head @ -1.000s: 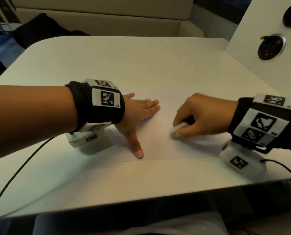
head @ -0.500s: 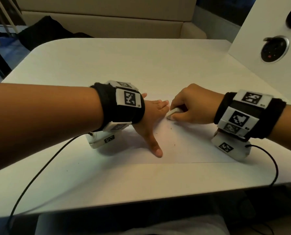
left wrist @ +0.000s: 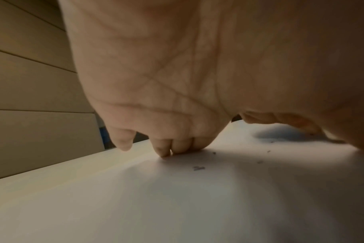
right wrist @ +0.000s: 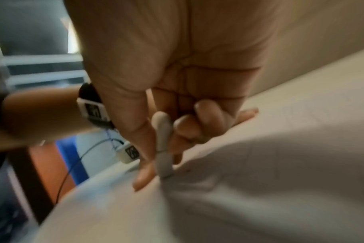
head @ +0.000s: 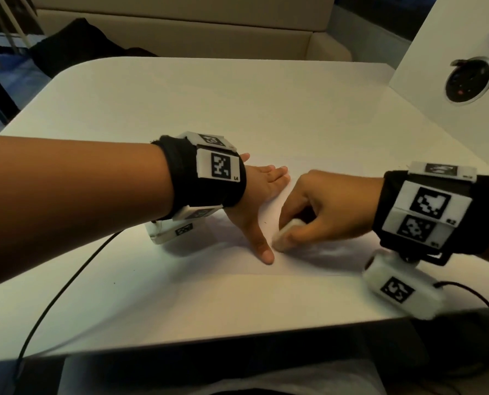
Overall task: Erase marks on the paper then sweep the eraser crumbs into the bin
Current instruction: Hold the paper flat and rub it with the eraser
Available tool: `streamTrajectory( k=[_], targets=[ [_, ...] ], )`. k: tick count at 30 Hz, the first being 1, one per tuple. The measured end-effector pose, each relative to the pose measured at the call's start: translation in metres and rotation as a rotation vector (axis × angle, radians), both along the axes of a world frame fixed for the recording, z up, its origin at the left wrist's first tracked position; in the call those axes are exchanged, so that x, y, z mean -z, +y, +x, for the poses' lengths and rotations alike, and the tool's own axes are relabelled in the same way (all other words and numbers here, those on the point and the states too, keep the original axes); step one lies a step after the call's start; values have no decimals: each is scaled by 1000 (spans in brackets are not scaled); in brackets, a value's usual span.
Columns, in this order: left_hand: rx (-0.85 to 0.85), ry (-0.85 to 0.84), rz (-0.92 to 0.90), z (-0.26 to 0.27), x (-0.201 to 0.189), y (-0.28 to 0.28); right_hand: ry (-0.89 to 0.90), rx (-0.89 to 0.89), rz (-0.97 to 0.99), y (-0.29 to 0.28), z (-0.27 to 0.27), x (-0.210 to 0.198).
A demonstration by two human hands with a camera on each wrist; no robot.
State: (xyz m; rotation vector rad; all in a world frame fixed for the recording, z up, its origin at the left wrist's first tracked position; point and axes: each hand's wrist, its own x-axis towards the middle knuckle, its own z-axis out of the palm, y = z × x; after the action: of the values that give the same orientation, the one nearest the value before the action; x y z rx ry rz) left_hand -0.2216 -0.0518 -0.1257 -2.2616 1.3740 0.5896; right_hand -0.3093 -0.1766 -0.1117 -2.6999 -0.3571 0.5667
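A white sheet of paper (head: 309,260) lies on the white table (head: 209,109). My left hand (head: 262,192) lies flat on the paper's left part, fingers straight and thumb spread toward me. My right hand (head: 317,212) pinches a white eraser (head: 287,233) between thumb and fingers, its tip pressed on the paper just right of my left thumb. The right wrist view shows the eraser (right wrist: 163,148) held upright between thumb and fingers. Dark eraser crumbs (left wrist: 198,168) lie scattered on the paper near my left fingertips (left wrist: 166,152). No bin is in view.
A white panel (head: 451,67) with round dark fittings stands at the table's far right. A beige bench (head: 180,32) with a dark bundle runs behind the table. Black cables (head: 55,295) trail from both wrist units over the near table edge.
My right hand has drawn the eraser back toward me and a little right, from beside my left fingertips to beside my left thumb. The left hand stays flat on the paper.
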Motion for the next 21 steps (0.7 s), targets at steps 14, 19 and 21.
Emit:
streamTrajectory(
  k=[14,19,21],
  targets=[
    [9,-9,-1,-2,-1,0,-161,124,-126,-26,17,-2],
    [2,1,-5,-2,-1,0,-111,43,-52,-11,0,3],
    [-5,8,1,0,0,0,-37,18,-12,-7,-4,3]
  ],
)
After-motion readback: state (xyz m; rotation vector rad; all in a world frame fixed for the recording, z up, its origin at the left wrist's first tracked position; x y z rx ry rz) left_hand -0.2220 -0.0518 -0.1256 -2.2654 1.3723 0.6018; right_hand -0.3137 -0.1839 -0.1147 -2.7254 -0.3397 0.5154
